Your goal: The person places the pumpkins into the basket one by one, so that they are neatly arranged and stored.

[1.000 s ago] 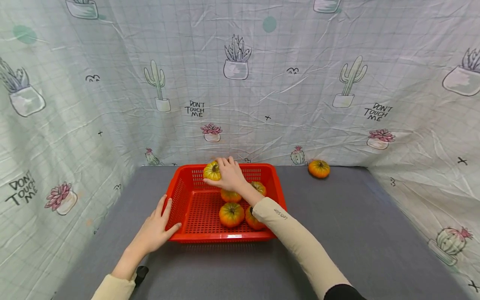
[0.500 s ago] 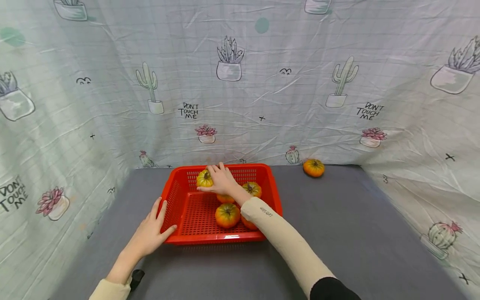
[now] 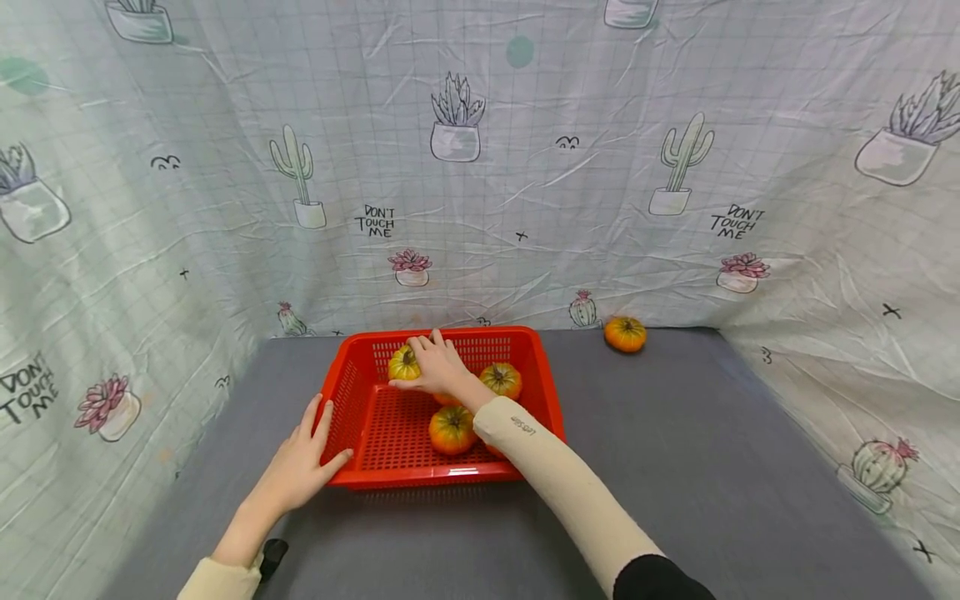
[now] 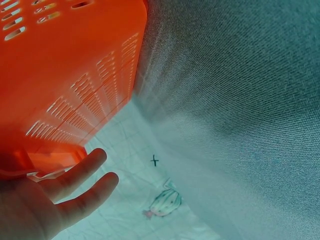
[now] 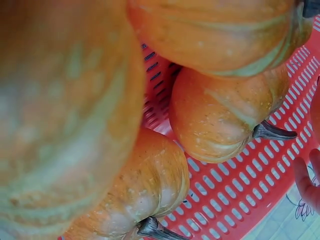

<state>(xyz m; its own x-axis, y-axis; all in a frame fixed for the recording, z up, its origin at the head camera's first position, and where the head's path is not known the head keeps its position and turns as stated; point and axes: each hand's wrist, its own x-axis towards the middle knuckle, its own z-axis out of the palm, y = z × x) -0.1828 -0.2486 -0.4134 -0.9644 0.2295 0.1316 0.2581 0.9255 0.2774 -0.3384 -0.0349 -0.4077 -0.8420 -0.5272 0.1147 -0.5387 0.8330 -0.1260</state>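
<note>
In the head view my right hand (image 3: 438,367) grips a small yellow pumpkin (image 3: 403,364) from its right side, at the back left of a red basket (image 3: 423,477). Several orange pumpkins lie in the basket's right half: one at the front (image 3: 452,429), one further back (image 3: 501,380), others partly hidden by the right hand and sleeve. My left hand (image 3: 296,462) rests at the basket's left rim, fingers extended and thumb at the front corner. The left wrist view shows two straight fingers (image 4: 90,197) beside the basket wall (image 4: 65,75). Pumpkins (image 5: 225,115) fill much of the right wrist view.
A lone orange pumpkin (image 3: 626,333) stands on the grey table (image 3: 660,433), right of the basket near the back edge. A patterned cloth (image 3: 525,192) hangs behind the table and along both sides.
My right hand has lowered the yellow pumpkin from rim height into the back left of the basket. The left hand stays at the rim. The head view has shifted slightly.
</note>
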